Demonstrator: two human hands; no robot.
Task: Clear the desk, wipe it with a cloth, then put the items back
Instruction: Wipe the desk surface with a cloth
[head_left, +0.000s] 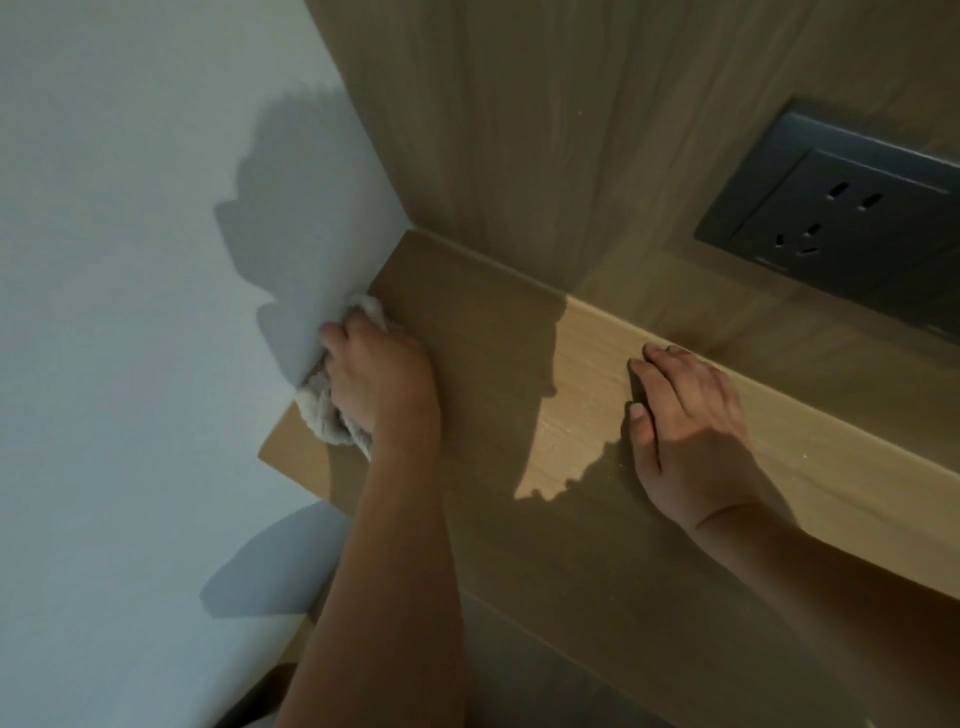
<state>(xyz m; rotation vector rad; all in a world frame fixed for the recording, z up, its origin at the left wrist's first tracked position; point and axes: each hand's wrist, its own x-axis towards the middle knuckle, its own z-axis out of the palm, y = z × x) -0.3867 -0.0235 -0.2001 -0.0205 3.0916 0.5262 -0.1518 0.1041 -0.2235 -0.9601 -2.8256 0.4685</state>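
Observation:
A light wooden desk top (498, 332) runs from the left wall corner towards the right. My left hand (382, 376) is closed on a pale grey cloth (324, 410) and presses it onto the desk's left end, right against the white wall. Most of the cloth is hidden under the hand; bits show above and below it. My right hand (685, 426) lies flat on the desk farther right, fingers together and pointing to the back edge, holding nothing. No items stand on the visible desk surface.
A white wall (130, 260) bounds the desk on the left. A wood-panelled back wall (545, 130) rises behind it, with a dark grey power socket (841, 213) at the upper right. Hand shadows fall across the desk and wall.

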